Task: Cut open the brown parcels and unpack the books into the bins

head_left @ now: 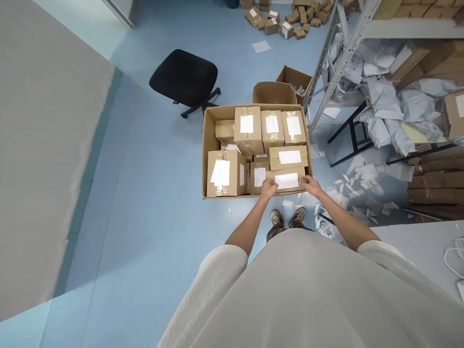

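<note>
A large open carton (209, 140) stands in front of me with several taped, labelled boxes inside. At its near right corner is a small cardboard box (287, 171) with a white label. My left hand (269, 187) grips that box's left end, and my right hand (311, 185) is closed on its right end. Right behind it lies another labelled box (289, 157), with three upright boxes along the far side. To the left of my hands sit a narrow box (259, 170) and a bigger box (212, 166). The undersides of the boxes are hidden.
A black chair (184, 75) stands beyond the carton to the left. Two open cartons sit behind it. A metal rack (344, 67) with grey mailing bags (384, 101) is on the right. Paper scraps (366, 174) litter the floor; small boxes (300, 17) are heaped far back.
</note>
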